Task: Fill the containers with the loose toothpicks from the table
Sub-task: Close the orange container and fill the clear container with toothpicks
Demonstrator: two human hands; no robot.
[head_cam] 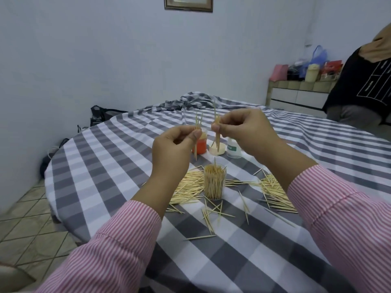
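From the head view, the left hand [172, 145] and right hand [246, 129] are each pinching a few upright toothpicks above the nearly full clear container [214, 181]. Thin sticks may be slipping from those loose pinches, or jamming against the crowded contents. Pale loose toothpicks [188, 188] are lying scattered around it on the checked tabletop [118, 166].

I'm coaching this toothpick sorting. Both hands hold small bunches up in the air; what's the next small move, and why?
Probably lower the right hand and drop its toothpicks into the clear container below: it stands upright, open and nearly full, directly beneath both hands.
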